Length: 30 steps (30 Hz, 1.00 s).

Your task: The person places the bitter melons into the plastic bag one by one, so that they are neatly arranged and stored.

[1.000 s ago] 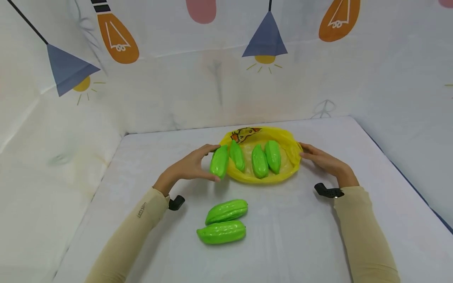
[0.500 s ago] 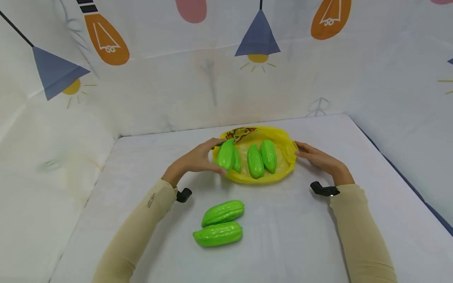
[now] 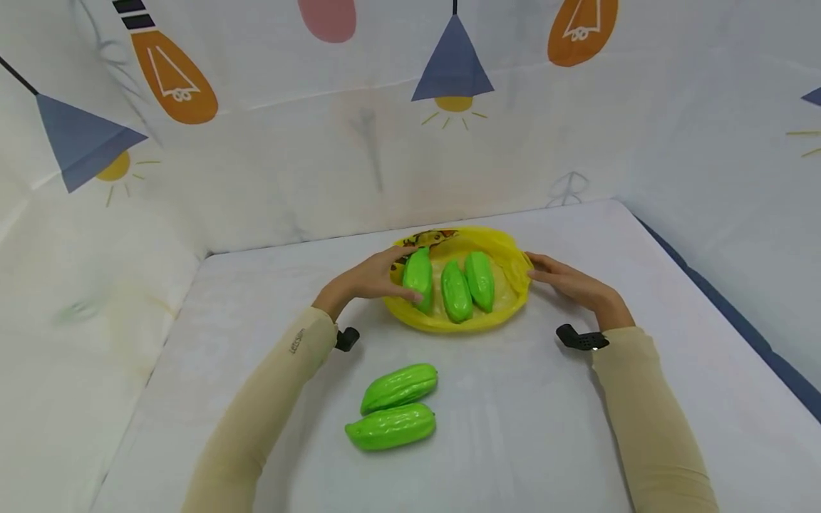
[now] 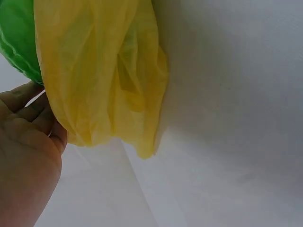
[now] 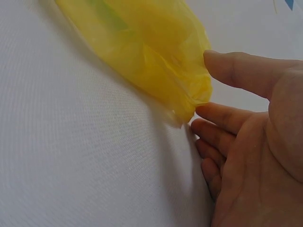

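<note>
A yellow plastic bag [image 3: 449, 326] lies spread open like a shallow bowl toward the back of the table. My left hand [image 3: 378, 274] reaches over its left rim and holds a shiny green ridged gourd [image 3: 418, 274] by its ends, thumb at the near end and fingers at the far end. Two more green gourds [image 3: 456, 292] lie side by side inside the bag. At the right rim, my right hand [image 3: 567, 281] grips the bag's edge with thumb and index finger. In the right wrist view its other fingers [image 5: 213, 135] rest below the edge.
Two loose green gourds [image 3: 391, 426] lie one before the other on the white table [image 3: 513, 427], nearer me than the bag. White printed sheets [image 3: 288, 164] stand behind the table and at its sides. A black band [image 3: 580, 338] sits on the right wrist.
My left hand has carried the gourd rightward from beside the bag to inside its left rim, covering the gourd behind it. My right hand stays at the bag's edge. The head view has shifted slightly.
</note>
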### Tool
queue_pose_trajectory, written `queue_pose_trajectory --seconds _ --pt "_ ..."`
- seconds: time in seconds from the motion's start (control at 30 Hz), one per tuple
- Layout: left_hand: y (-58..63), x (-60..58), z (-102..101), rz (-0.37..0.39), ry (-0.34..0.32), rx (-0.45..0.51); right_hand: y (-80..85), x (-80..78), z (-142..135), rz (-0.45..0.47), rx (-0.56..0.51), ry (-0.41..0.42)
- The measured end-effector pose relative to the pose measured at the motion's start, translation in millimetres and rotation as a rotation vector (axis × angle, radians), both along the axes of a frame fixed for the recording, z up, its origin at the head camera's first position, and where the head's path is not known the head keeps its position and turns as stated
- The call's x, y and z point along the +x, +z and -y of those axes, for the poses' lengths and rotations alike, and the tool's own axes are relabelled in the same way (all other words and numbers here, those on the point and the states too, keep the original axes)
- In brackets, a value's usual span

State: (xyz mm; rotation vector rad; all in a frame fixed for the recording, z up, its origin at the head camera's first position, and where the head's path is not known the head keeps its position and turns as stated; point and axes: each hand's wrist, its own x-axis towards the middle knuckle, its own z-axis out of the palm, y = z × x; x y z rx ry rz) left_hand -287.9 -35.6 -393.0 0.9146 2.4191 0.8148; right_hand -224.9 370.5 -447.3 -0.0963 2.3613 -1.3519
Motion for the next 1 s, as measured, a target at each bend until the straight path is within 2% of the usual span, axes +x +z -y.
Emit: queue_pose_trajectory --seconds 0.27,0.37,0.57,0.77,0.87,1.0 --pt "1.3 -9.2 -2.3 -0.006 0.071 0.018 0.6 -4.0 2.6 0.000 0.012 0.008" --pt "1.1 -10.9 -13.2 -0.008 0.045 0.008 0.7 -3.7 1.0 0.005 0.025 -0.005" --pt "-8.0 -12.5 -39.7 -0.067 -0.013 -0.114 -2.5 -2.7 0.0 0.008 0.012 -0.010" --pt "-18.2 -9.6 -49.0 -0.120 -0.022 -0.251 -4.1 -3.6 2.4 0.017 0.004 -0.002" --pt "-21.8 -8.5 -49.4 -0.151 -0.008 -0.281 -2.7 -4.7 2.2 0.010 0.014 0.001" --pt "-24.8 -7.1 -52.4 -0.184 0.002 -0.269 -1.4 -5.1 -0.7 0.012 0.020 -0.012"
